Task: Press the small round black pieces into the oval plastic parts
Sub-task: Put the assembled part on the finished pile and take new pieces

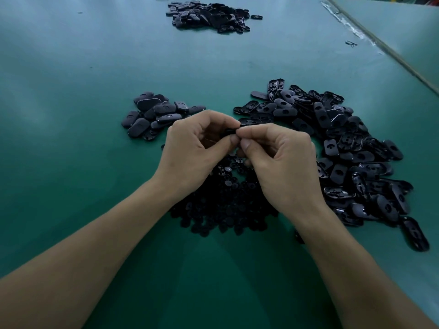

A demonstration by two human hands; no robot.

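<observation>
My left hand (190, 153) and my right hand (280, 162) meet above the green table, fingertips pinched together on one black oval plastic part (229, 132). Most of that part is hidden by my fingers, and I cannot see whether a round piece sits in it. Under my hands lies a heap of small round black pieces (223, 198). A large pile of oval parts with open holes (344, 148) spreads to the right. A smaller pile of oval parts (156, 115) lies to the left, just beyond my left hand.
A third pile of black parts (209, 16) sits far back on the green table (71, 115). One stray part (351, 43) lies near the table's taped seam (380, 46) at the right, where a second surface begins.
</observation>
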